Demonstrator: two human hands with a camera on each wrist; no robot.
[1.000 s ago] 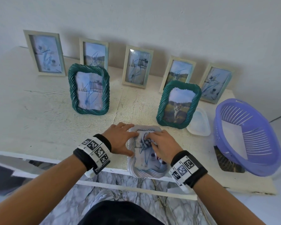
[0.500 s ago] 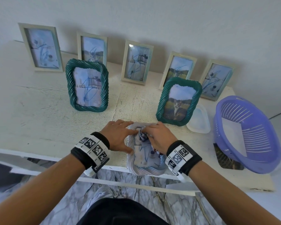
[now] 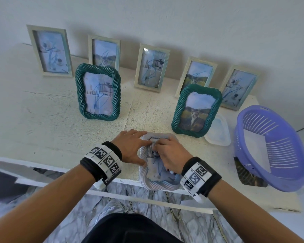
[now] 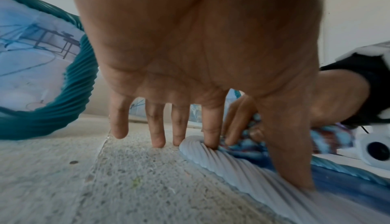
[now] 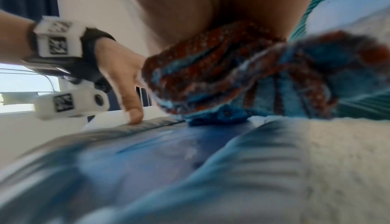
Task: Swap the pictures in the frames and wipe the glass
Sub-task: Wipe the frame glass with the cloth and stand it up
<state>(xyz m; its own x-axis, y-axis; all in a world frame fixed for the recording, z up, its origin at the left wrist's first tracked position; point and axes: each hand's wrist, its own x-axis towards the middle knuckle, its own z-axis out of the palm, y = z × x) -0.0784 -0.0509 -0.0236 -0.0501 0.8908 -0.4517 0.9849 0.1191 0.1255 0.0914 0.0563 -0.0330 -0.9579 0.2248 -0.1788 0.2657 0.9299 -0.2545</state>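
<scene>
A pale ribbed frame (image 3: pixel 155 184) lies flat at the table's front edge, with blue scribbles on its glass (image 3: pixel 156 170). My left hand (image 3: pixel 132 148) lies spread on its left rim (image 4: pixel 221 157); index finger and thumb press the rim with straight fingers. My right hand (image 3: pixel 169 157) grips a bunched blue and red cloth (image 5: pixel 242 81) and presses it on the glass (image 5: pixel 158 157). Two green twisted frames stand behind: one (image 3: pixel 98 92) with a scribbled picture, one (image 3: pixel 197 111) with a cat picture.
Several pale frames lean on the wall, among them one at the far left (image 3: pixel 50 51) and one at the far right (image 3: pixel 239 88). A purple slotted basket (image 3: pixel 270 148) stands at the right, and a clear plastic lid (image 3: pixel 218 132) lies beside the cat frame.
My right hand with the cloth has moved a little up the glass toward the frame's far end. My left hand keeps its place on the rim.
</scene>
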